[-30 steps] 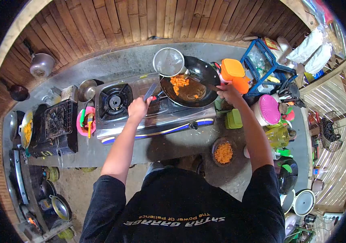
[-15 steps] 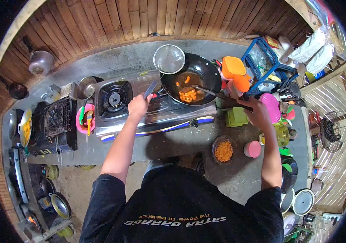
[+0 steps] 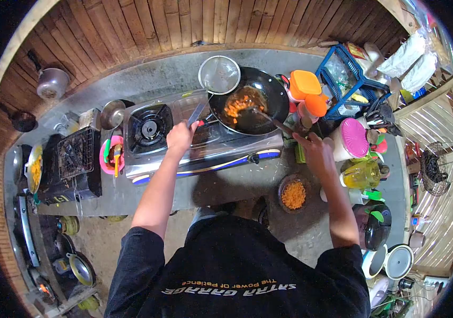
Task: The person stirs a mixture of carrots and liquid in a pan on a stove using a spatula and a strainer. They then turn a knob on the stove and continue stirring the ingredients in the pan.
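The left hand (image 3: 181, 137) is closed in a fist around the dark flat handle (image 3: 197, 114) of a round black wok (image 3: 275, 91), fingers wrapped over it and the thumb side towards the pan. The handle runs up and away from that grip to the wok's near rim, and the wok sits on the far burner of a silver two-burner gas stove (image 3: 221, 151) that lies directly under the fist. The bare black burner (image 3: 149, 129) lies just beside the fist, on its outer side. The right hand (image 3: 316, 151) is clenched on the end of a long metal spatula (image 3: 274, 122). From this grip the shaft slants forward and inward over the wok's rim, and its blade rests among the orange food pieces (image 3: 237, 104) in the dark oil at the wok's bottom. Beyond the wok handle, touching the pan's far rim, stands a round metal mesh strainer (image 3: 219, 75). Just behind the right wrist, nearer the body, a small dark bowl of orange shreds (image 3: 293, 194) stands on the grey counter (image 3: 237, 185). Ahead of the right grip an orange-lidded plastic container (image 3: 306, 83) stands beside the wok, and a pink round lid (image 3: 353, 139) lies close on the hand's outer side.
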`<act>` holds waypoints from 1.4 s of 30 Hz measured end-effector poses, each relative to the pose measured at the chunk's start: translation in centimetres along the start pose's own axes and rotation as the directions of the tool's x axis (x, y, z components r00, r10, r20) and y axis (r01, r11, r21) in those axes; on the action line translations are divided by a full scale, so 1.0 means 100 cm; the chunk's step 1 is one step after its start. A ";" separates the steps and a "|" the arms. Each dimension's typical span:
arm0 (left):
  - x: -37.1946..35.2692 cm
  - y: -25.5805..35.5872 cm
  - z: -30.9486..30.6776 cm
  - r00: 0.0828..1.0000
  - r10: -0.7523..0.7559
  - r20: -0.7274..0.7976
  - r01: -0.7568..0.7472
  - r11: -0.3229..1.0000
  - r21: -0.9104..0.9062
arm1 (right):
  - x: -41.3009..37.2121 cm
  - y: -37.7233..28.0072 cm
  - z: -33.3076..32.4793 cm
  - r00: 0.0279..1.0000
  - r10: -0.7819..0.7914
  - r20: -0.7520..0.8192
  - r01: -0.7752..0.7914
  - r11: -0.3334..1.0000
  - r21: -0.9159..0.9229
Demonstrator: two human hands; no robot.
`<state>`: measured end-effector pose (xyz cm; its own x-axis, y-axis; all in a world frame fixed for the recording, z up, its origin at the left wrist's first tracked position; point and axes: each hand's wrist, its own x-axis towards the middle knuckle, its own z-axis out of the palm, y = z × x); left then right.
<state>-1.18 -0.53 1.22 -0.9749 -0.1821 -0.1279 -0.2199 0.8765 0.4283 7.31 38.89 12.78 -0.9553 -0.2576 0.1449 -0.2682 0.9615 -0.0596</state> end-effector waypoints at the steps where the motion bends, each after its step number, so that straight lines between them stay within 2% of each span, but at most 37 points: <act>1: 0.000 0.000 0.001 1.000 -0.004 -0.003 0.004 1.000 0.018 | 0.006 0.002 0.012 0.997 0.066 0.027 -0.068 0.995 0.071; 4: 0.001 -0.001 0.002 1.000 -0.016 -0.019 0.017 0.999 0.049 | 0.015 0.020 0.033 0.988 0.052 -0.145 -0.019 0.975 0.221; 7: 0.000 -0.001 0.003 1.000 -0.010 -0.025 0.010 0.999 0.037 | 0.025 0.045 0.032 0.963 0.261 0.061 -0.268 0.927 0.262; 10: 0.000 0.000 0.002 1.000 -0.001 -0.025 0.001 1.000 0.027 | 0.035 0.059 0.030 0.933 0.350 0.079 -0.357 0.886 0.296; 13: -0.002 0.002 -0.002 1.000 0.000 -0.028 0.001 1.000 0.025 | 0.047 0.061 0.035 0.962 0.270 -0.036 -0.249 0.925 0.286; 15: -0.004 0.003 -0.003 1.000 0.001 -0.023 0.000 1.000 0.021 | 0.060 0.076 0.068 0.979 0.158 -0.128 -0.106 0.933 0.343; 19: -0.001 0.001 0.000 1.000 -0.003 -0.006 0.003 1.000 0.027 | 0.077 0.063 0.093 0.992 0.007 -0.128 0.042 0.926 0.376; 22: -0.002 0.001 -0.001 1.000 -0.002 -0.002 0.002 1.000 0.017 | 0.090 0.059 0.110 0.982 0.113 0.153 -0.184 0.773 0.608; 25: -0.001 0.000 0.000 1.000 0.002 -0.009 -0.002 1.000 0.009 | 0.081 0.055 0.095 0.931 0.128 0.342 -0.338 0.658 0.673; 27: -0.002 0.000 -0.001 1.000 0.000 -0.006 0.000 1.000 0.007 | 0.068 0.069 0.098 0.998 0.005 0.069 -0.052 0.718 0.694; 29: -0.001 0.000 -0.002 1.000 -0.001 -0.005 0.001 1.000 0.018 | 0.053 0.070 0.088 0.998 -0.048 -0.039 0.062 0.800 0.597; 31: -0.001 0.000 -0.002 1.000 -0.001 -0.009 0.001 1.000 0.024 | 0.031 0.050 0.024 1.000 -0.007 0.016 0.000 0.906 0.424; 35: -0.003 0.003 -0.005 1.000 0.001 -0.017 0.000 1.000 0.028 | 0.001 0.015 -0.065 0.997 0.043 0.069 -0.057 0.975 0.215; 39: -0.003 0.003 -0.004 1.000 0.012 -0.024 -0.012 1.000 0.016 | -0.014 0.015 -0.072 0.998 0.010 0.064 -0.018 0.993 0.113; 42: -0.004 0.005 -0.007 1.000 0.010 -0.012 -0.009 1.000 0.017 | -0.011 0.012 -0.054 0.995 0.010 0.103 -0.013 0.999 0.036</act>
<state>-0.88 -0.27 2.09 -0.9773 -0.1788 -0.1133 -0.2100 0.8858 0.4138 8.74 40.82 17.85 -0.9655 -0.2568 0.0421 -0.2598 0.9608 -0.0972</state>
